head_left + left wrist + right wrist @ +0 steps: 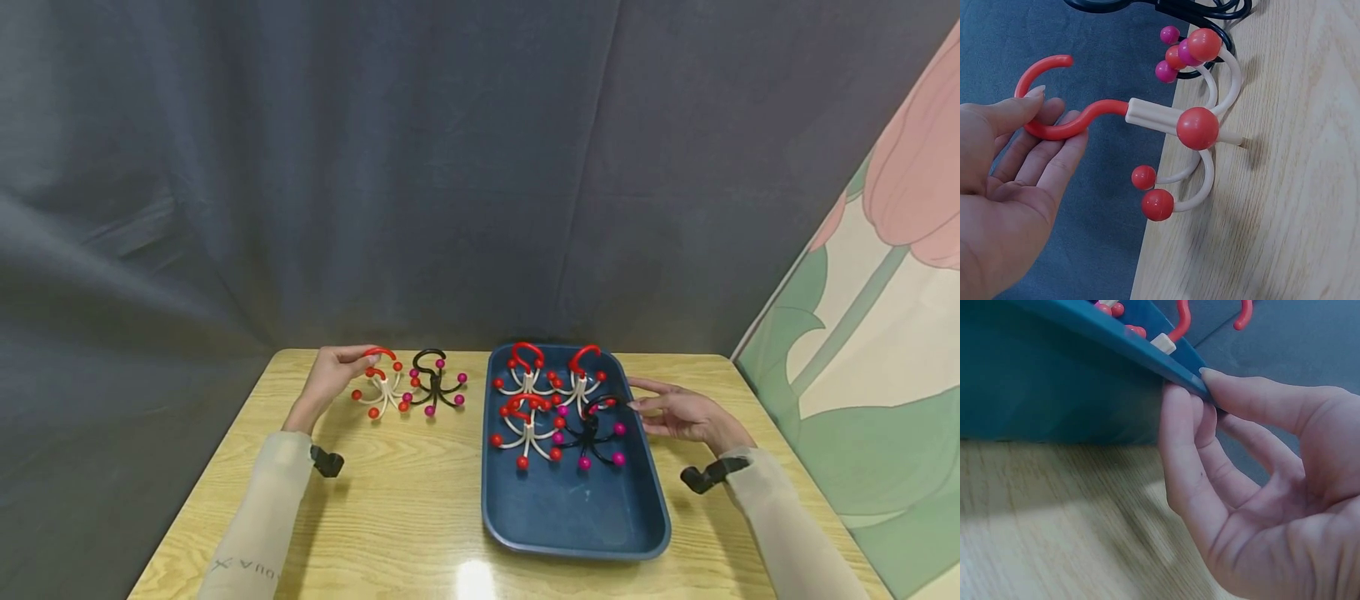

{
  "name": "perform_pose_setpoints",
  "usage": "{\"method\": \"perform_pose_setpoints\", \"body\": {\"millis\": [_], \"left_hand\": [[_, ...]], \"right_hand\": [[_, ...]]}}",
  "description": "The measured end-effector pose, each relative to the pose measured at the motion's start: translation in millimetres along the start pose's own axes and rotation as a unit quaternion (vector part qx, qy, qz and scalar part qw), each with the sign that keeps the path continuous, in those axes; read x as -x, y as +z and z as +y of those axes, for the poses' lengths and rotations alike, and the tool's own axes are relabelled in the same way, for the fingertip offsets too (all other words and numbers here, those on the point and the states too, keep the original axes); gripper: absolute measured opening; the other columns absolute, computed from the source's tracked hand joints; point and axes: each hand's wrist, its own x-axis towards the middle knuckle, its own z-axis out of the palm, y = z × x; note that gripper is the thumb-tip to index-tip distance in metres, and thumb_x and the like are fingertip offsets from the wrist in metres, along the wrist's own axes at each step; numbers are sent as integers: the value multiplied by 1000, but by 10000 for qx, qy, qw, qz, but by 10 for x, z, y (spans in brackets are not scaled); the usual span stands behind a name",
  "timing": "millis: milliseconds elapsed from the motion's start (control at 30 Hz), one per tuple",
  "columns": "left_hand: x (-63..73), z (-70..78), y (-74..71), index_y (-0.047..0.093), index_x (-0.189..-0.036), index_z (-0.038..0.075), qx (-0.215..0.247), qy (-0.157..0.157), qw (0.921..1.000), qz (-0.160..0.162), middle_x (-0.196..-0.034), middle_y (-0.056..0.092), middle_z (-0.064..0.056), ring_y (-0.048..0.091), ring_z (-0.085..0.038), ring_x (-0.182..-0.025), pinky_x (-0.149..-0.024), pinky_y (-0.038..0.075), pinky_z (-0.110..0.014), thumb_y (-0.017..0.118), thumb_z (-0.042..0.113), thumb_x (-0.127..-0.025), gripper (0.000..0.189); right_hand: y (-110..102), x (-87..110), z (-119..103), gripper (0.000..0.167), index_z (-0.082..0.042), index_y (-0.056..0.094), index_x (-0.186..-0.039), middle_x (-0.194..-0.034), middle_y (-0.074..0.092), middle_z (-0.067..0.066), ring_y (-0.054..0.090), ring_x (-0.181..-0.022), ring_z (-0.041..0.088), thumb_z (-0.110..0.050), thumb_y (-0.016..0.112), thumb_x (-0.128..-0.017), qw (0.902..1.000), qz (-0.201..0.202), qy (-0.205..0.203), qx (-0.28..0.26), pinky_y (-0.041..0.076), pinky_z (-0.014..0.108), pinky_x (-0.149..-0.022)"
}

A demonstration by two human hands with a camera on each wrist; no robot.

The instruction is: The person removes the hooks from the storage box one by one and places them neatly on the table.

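My left hand (333, 377) pinches the red hook of a white hook hanger (1154, 116) between thumb and fingers. The hanger's curved prongs end in red balls, and it stands at the table's far left, its lowest prong close over the wood. Right beside it is a black hook hanger (435, 386) with magenta balls. On the other side, my right hand (684, 415) grips the right rim of a blue tray (562, 512), thumb over the edge and fingers against the outer wall (1085, 387).
In the tray's far half are three white hangers with red hooks, among them a near one (529, 433), and a black hanger (590, 427) with magenta balls. The wooden table (390, 517) ends at a dark curtain (450, 208). A flower-patterned wall (862, 400) stands to the right.
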Motion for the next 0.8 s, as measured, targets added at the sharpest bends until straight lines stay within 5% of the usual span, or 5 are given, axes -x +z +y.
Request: {"method": "perform_pose_setpoints", "body": {"millis": [567,800], "left_hand": [[16,25,-9,65,-144,10,-71,63,9999,-75,-146,65,-17,64,-36,-133,-114,50,-55,70,18,-103,43],[66,176,-25,59,-149,10,-702,375,9964,-284,-153,59,-18,58,-42,-140,-111,53,-55,75,14,-99,53]], "right_hand": [[0,1,14,48,-32,63,-145,-109,77,3,75,-89,16,-7,63,-105,9999,-28,4,-111,65,30,-82],[15,12,11,49,-30,61,-148,-109,77,4,74,-90,17,-7,63,-105,9999,-29,12,-146,65,31,-83]]}}
